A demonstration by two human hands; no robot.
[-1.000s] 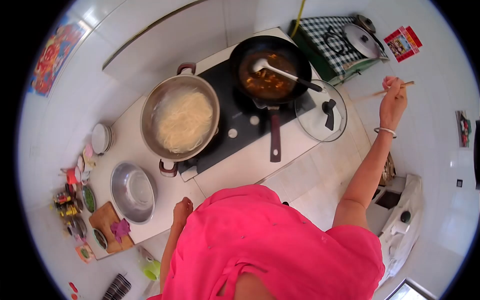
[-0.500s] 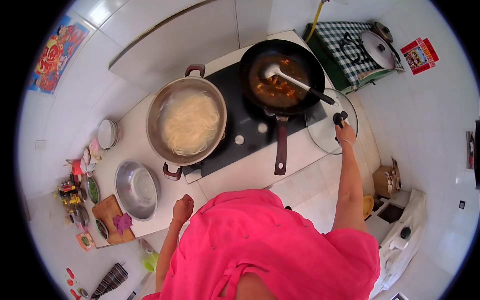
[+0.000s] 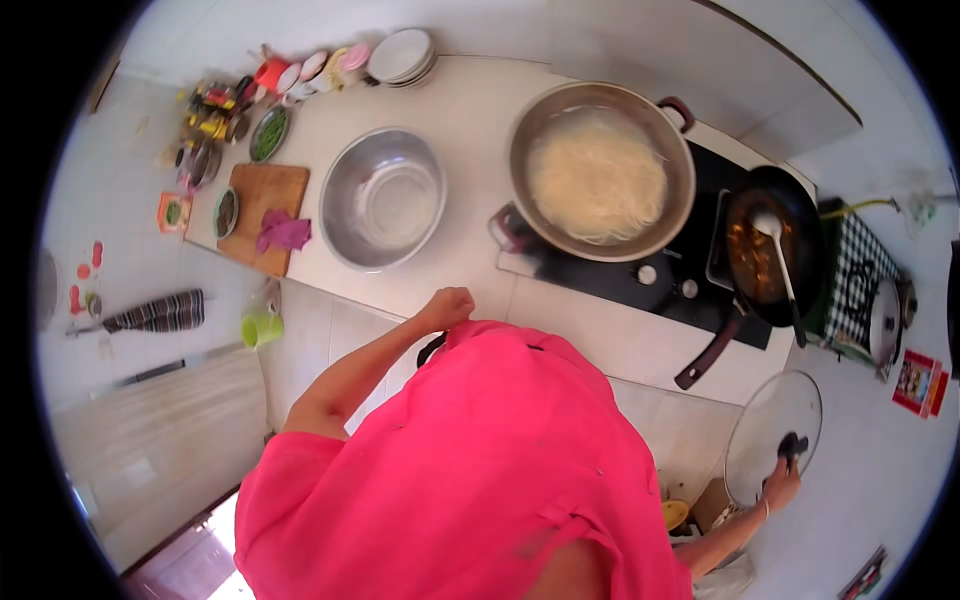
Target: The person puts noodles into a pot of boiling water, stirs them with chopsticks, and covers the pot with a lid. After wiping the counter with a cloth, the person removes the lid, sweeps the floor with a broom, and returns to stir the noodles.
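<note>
My right hand (image 3: 781, 484) is closed on the black knob of a glass lid (image 3: 762, 420), which is off the counter at the lower right. My left hand (image 3: 449, 308) is curled closed near the counter's front edge, with nothing visible in it. A large pot of pale noodles (image 3: 598, 178) stands on the black cooktop (image 3: 668, 258). To its right a black wok (image 3: 752, 290) holds brown sauce, with a white ladle (image 3: 768, 224) resting in it.
A steel basin (image 3: 385, 200) stands left of the pot. Further left are a wooden cutting board (image 3: 275, 190) with a purple cloth (image 3: 284, 231), a dish of greens (image 3: 269, 134) and stacked plates (image 3: 401, 56). A checked cloth (image 3: 853, 265) lies beyond the wok.
My right hand went from holding a thin stick to gripping the lid's knob, and the lid has left the counter beside the wok. The view has turned left.
</note>
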